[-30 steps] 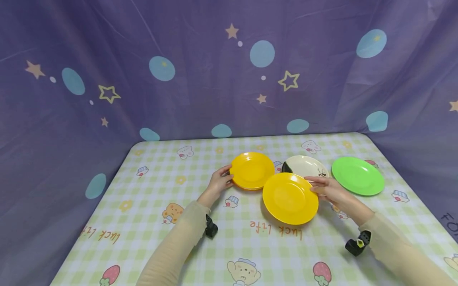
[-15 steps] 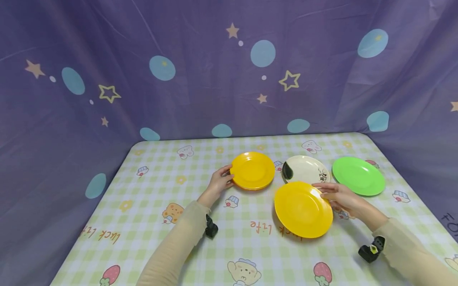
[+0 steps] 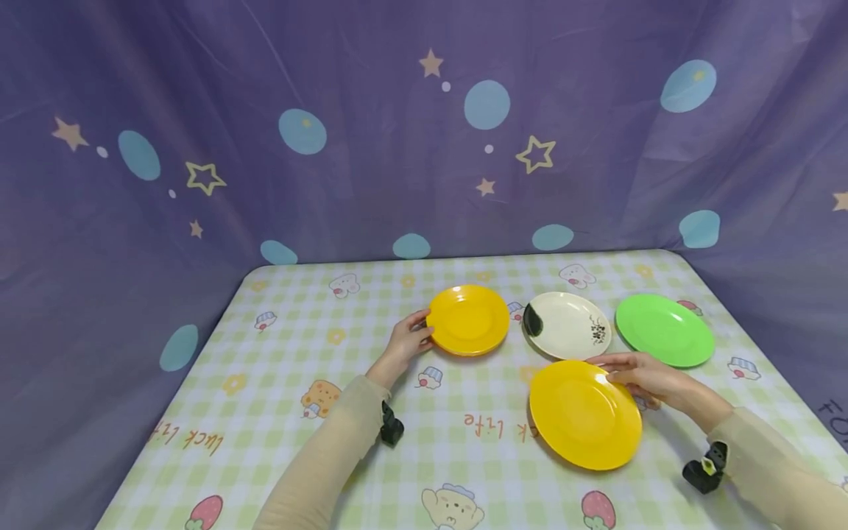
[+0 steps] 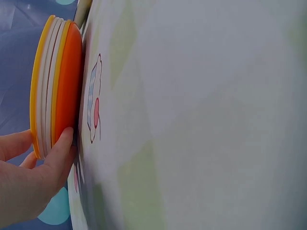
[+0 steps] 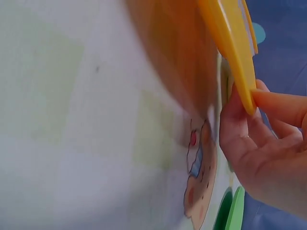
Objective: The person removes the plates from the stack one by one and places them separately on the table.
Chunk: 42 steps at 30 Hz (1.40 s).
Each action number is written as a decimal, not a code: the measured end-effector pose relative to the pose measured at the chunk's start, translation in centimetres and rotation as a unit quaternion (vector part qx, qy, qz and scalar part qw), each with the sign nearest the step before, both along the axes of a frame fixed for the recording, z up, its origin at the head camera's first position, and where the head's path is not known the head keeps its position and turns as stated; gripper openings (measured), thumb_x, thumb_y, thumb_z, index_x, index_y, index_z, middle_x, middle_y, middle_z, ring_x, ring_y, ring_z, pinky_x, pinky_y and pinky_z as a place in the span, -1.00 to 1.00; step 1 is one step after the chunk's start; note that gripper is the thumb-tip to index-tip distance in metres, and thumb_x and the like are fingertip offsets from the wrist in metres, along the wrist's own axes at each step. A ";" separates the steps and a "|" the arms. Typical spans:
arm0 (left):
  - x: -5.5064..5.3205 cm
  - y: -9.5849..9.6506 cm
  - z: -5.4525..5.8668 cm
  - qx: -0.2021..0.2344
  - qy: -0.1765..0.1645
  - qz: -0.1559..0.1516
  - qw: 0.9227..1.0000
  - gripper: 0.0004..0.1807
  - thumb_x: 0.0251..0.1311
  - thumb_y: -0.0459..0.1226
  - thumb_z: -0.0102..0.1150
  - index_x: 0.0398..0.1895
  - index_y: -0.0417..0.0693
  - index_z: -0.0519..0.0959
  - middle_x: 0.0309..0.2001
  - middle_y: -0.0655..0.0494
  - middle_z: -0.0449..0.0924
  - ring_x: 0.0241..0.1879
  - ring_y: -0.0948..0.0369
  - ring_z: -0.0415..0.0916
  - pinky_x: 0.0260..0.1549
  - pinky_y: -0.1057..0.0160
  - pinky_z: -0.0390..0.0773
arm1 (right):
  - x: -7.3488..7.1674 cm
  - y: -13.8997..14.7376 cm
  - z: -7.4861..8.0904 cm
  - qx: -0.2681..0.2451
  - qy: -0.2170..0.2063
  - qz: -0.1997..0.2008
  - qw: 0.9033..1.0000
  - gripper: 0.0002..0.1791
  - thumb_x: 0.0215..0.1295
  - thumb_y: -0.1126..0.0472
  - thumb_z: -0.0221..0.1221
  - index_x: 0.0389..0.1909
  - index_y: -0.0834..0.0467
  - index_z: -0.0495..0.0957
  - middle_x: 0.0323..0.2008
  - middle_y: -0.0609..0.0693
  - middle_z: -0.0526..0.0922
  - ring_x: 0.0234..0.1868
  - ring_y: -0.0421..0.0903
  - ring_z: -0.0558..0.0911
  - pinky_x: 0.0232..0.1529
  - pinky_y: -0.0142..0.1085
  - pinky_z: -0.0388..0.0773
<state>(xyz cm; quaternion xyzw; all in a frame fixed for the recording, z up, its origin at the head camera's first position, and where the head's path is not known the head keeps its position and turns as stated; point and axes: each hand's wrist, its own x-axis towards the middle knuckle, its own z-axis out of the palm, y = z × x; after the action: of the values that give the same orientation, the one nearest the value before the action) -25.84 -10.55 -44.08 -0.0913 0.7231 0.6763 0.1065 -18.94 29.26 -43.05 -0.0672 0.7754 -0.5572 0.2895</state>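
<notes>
Clock reference: the plate I hold is the centre, 12 o'clock points away from me.

1. Yellow plate (image 3: pixel 586 419): nearest to me, raised above the tabletop (image 3: pixel 517 478), its shadow beneath. My right hand (image 3: pixel 656 383) pinches its rim at 1 o'clock, with one digit on the upper face and others below. A one-sided pinch likely lets the far rim droop; keep the wrist level and grip firm. When lowering, let the rim at 7 o'clock touch first, then ease the fingers out.

2. Plate stack (image 3: pixel 467 320): at 10 o'clock, on the tabletop. My left hand (image 3: pixel 402 346) pinches the stacked rims at the stack's own 8 o'clock; use it to steady the pile and keep the edges aligned.

3. White plate (image 3: pixel 567 326) at 12 o'clock and green plate (image 3: pixel 665 330) at 1 o'clock: keep the held rim clear of both.

4. Purple curtain (image 3: pixel 371 199): farthest, beyond the tabletop.
</notes>
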 end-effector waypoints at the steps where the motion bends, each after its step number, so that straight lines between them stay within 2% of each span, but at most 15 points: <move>1: 0.0 0.0 -0.1 0.000 0.000 0.001 1.000 -0.54 0.17 -0.42 -0.01 0.18 -0.05 0.33 0.22 -0.06 0.22 -0.05 0.08 0.41 -0.13 0.20 0.54 | 0.0 0.1 -0.1 0.000 -0.004 0.005 1.000 -0.57 0.23 0.31 -0.01 0.14 0.31 0.31 -0.14 -0.01 0.60 -0.83 -0.22 0.16 -0.82 -0.47 0.25; 8: 0.0 -0.1 -0.3 0.001 0.004 0.003 1.000 -0.54 0.17 -0.41 0.00 0.18 -0.06 0.34 0.22 -0.07 0.22 -0.09 0.10 0.43 -0.16 0.21 0.55 | -0.4 0.7 -0.6 -0.011 -0.031 0.024 0.999 -0.56 0.23 0.31 -0.03 0.15 0.31 0.30 -0.14 -0.01 0.60 -0.81 -0.19 0.13 -0.81 -0.49 0.20; 14: 0.1 0.0 -0.2 0.003 0.009 -0.002 1.000 -0.54 0.18 -0.42 -0.02 0.18 -0.08 0.33 0.21 -0.09 0.22 -0.10 0.10 0.43 -0.15 0.18 0.54 | -0.5 0.9 -0.7 0.001 -0.043 0.023 0.999 -0.56 0.22 0.33 -0.04 0.14 0.31 0.30 -0.18 -0.01 0.61 -0.80 -0.19 0.11 -0.78 -0.48 0.15; 25: 0.2 0.0 -0.3 0.004 0.006 -0.004 1.000 -0.55 0.18 -0.42 -0.01 0.18 -0.07 0.34 0.21 -0.08 0.23 -0.09 0.09 0.43 -0.15 0.19 0.54 | -0.4 1.1 -0.9 0.007 -0.039 0.031 0.999 -0.58 0.25 0.32 -0.08 0.15 0.31 0.29 -0.18 0.00 0.61 -0.81 -0.23 0.15 -0.79 -0.50 0.20; 34: 0.1 0.0 -0.2 0.004 0.006 -0.006 1.000 -0.54 0.19 -0.41 -0.02 0.19 -0.07 0.33 0.22 -0.08 0.22 -0.08 0.09 0.42 -0.16 0.20 0.55 | -0.3 1.0 -0.7 0.049 0.009 0.031 0.998 -0.55 0.23 0.33 -0.04 0.16 0.34 0.28 -0.24 0.04 0.60 -0.83 -0.23 0.21 -0.83 -0.46 0.26; 39: 0.0 -0.1 -0.3 0.004 0.000 -0.002 1.000 -0.54 0.18 -0.41 -0.01 0.18 -0.05 0.33 0.22 -0.06 0.22 -0.06 0.08 0.42 -0.13 0.19 0.54 | -0.3 0.7 -0.7 0.078 0.044 0.029 0.996 -0.56 0.16 0.33 0.04 0.10 0.35 0.36 -0.62 0.04 0.52 -0.86 -0.22 0.23 -0.87 -0.39 0.32; 42: 0.1 -0.2 -0.3 0.004 0.000 -0.001 1.000 -0.54 0.17 -0.41 0.00 0.18 -0.04 0.34 0.22 -0.06 0.23 -0.06 0.08 0.42 -0.13 0.18 0.53 | -0.4 0.4 -0.5 0.108 0.097 0.024 0.989 -0.58 0.10 0.33 0.11 0.02 0.36 0.42 -0.60 0.12 0.54 -0.83 -0.20 0.33 -0.84 -0.33 0.40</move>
<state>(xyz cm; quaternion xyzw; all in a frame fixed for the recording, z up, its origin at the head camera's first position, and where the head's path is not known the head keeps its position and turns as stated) -25.78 -10.70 -44.41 -0.0902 0.7204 0.6792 0.1077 -19.30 29.63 -43.58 -0.1079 0.8535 -0.4538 0.2322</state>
